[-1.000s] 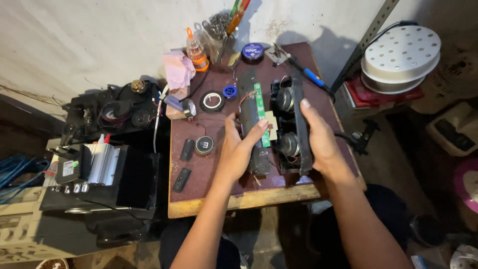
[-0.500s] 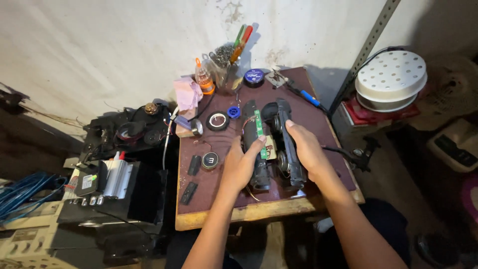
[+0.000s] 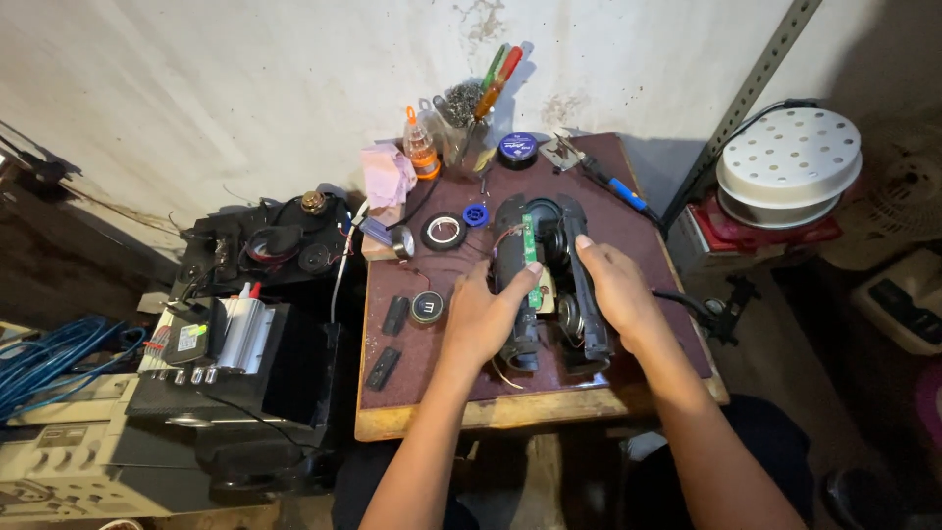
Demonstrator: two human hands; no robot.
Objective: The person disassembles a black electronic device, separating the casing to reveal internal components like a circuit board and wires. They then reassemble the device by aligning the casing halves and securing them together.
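Speaker housing (image 3: 549,285), black, opened, green circuit board (image 3: 531,260) exposed, lies gripped by both hands, left (image 3: 481,319) and right (image 3: 613,290).

Small orange-capped bottle (image 3: 420,147) with a pale label, perhaps, by the wall; round dark-blue labelled tin (image 3: 517,149) beside.
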